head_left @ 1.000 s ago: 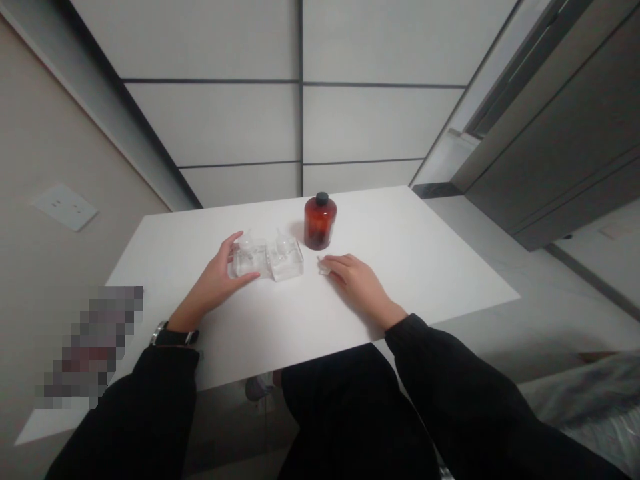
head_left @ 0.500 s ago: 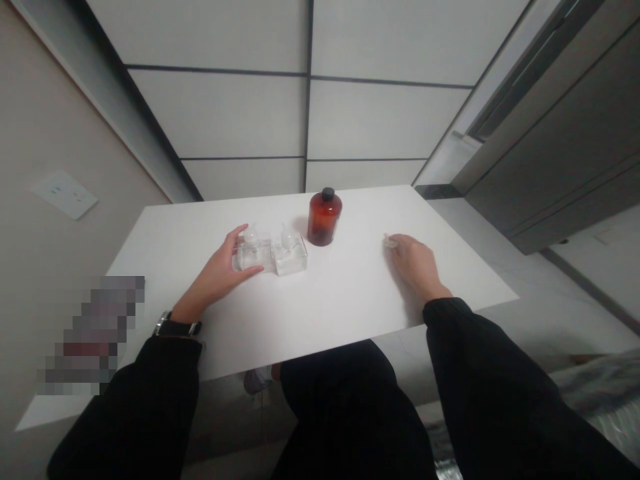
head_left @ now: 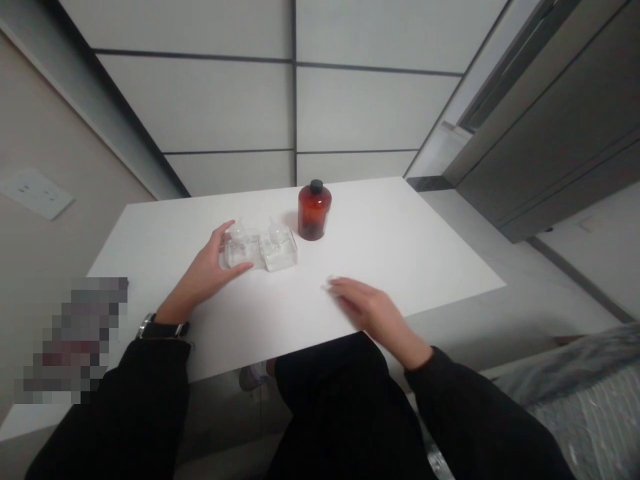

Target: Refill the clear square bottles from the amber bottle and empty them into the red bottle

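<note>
My left hand [head_left: 207, 263] is curled round the left side of a clear square-sided container [head_left: 243, 252], thumb in front and fingers behind. A second clear container [head_left: 280, 253] stands right against it. Each has a clear rounded piece with a thin tip on top; their exact kind is hard to make out. Over the front middle of the table, my right hand [head_left: 370, 307] pinches a small clear-whitish piece [head_left: 333, 281] at its fingertips, too small and blurred to name. A brown bottle [head_left: 314, 215] with a black cap stands upright behind, to the right of the containers.
The white table [head_left: 400, 240] ends at a front edge close to my legs. A pixelated object [head_left: 80, 333] lies on its left side. White panels [head_left: 225, 107] rise behind the table, and a wall socket [head_left: 36, 193] is at the left.
My right hand has moved left and nearer to me, carrying the small piece toward the table's middle. My left hand stays at the clear container. The view has shifted slightly.
</note>
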Demonstrator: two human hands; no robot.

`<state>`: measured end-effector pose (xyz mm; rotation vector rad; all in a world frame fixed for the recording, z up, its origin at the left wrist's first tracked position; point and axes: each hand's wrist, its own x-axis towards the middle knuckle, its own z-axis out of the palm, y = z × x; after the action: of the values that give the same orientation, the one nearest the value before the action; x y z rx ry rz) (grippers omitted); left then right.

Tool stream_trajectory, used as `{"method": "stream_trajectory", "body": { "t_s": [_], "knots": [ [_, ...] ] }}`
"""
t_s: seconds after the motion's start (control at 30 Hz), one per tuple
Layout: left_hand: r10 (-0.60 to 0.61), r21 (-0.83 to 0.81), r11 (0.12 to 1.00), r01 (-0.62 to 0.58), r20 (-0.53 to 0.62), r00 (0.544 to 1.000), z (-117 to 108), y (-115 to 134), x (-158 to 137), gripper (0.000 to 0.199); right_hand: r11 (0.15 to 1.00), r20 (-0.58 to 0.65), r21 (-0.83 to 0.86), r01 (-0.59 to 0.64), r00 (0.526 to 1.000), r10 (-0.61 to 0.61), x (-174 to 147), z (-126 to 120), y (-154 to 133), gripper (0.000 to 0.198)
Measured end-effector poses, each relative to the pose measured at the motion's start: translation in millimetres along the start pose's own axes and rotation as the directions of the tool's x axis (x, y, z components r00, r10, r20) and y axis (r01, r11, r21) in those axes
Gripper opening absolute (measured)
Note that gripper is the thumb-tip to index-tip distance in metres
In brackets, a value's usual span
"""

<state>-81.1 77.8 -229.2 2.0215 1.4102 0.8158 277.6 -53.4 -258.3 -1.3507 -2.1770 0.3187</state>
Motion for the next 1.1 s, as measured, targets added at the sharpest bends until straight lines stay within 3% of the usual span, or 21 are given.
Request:
{"method": "stream_trajectory", "body": {
  "t_s": [0.03,0.07,0.17,0.23,0.3,0.43,0.53,0.6,0.7,0.77,0.87,0.97,1.0,1.03,1.1],
  "knots": [
    [0.000,0.005,1.000,0.000,-0.001,1.000,0,0,0,0.096,0.989,-0.080,-0.071,-0.130,0.989,0.125,-7,-14,23,0.029],
    [0.001,0.008,1.000,-0.001,-0.003,1.000,0,0,0,0.096,0.947,-0.203,-0.148,-0.285,0.946,0.253,-14,-29,44,0.027],
    [0.011,0.003,1.000,-0.011,-0.001,1.000,-1,1,-1,0.095,0.866,-0.350,-0.200,-0.458,0.859,0.374,-40,-64,86,0.033],
    [0.017,0.008,1.000,-0.017,-0.002,1.000,-1,1,-1,0.094,0.835,-0.379,-0.228,-0.500,0.836,0.397,-56,-69,87,0.035],
    [0.019,0.017,1.000,-0.019,-0.003,1.000,-1,1,0,0.094,0.826,-0.378,-0.255,-0.502,0.838,0.393,-65,-57,66,0.035],
    [-0.002,0.022,1.000,0.002,-0.013,1.000,-2,7,-2,0.098,0.931,-0.230,-0.198,-0.308,0.938,0.261,-56,-1,-18,0.039],
    [-0.012,0.031,0.999,0.013,-0.016,1.000,-1,12,-3,0.099,0.992,-0.037,-0.111,-0.067,0.997,0.063,-33,39,-90,0.047],
    [-0.008,0.031,0.999,0.008,-0.011,1.000,-1,13,-3,0.098,0.994,0.083,-0.045,0.102,0.992,-0.099,-19,55,-124,0.046],
    [-0.003,0.020,1.000,0.003,-0.012,1.000,-1,9,-2,0.097,0.985,0.125,-0.016,0.174,0.977,-0.170,-10,62,-134,0.046],
    [-0.010,0.027,1.000,0.010,-0.016,1.000,-1,5,-1,0.098,0.993,0.071,-0.043,0.112,0.992,-0.108,-14,54,-111,0.049],
    [-0.014,0.055,0.998,0.014,-0.008,1.000,-2,2,-1,0.100,0.982,-0.067,-0.146,-0.117,0.992,0.108,-27,22,-43,0.052],
    [-0.006,0.040,0.999,0.006,0.000,1.000,-2,3,-1,0.100,0.896,-0.226,-0.237,-0.376,0.918,0.326,-41,-25,35,0.042],
    [-0.009,0.028,1.000,0.009,0.001,1.000,-2,4,-2,0.101,0.829,-0.300,-0.275,-0.488,0.862,0.408,-45,-38,57,0.041],
    [-0.014,0.020,1.000,0.014,0.001,1.000,-2,5,-2,0.101,0.765,-0.365,-0.299,-0.570,0.809,0.461,-47,-49,74,0.041],
    [-0.022,0.017,1.000,0.023,-0.004,1.000,-2,6,-2,0.100,0.724,-0.408,-0.309,-0.617,0.774,0.485,-46,-59,92,0.041]
  ]
}}
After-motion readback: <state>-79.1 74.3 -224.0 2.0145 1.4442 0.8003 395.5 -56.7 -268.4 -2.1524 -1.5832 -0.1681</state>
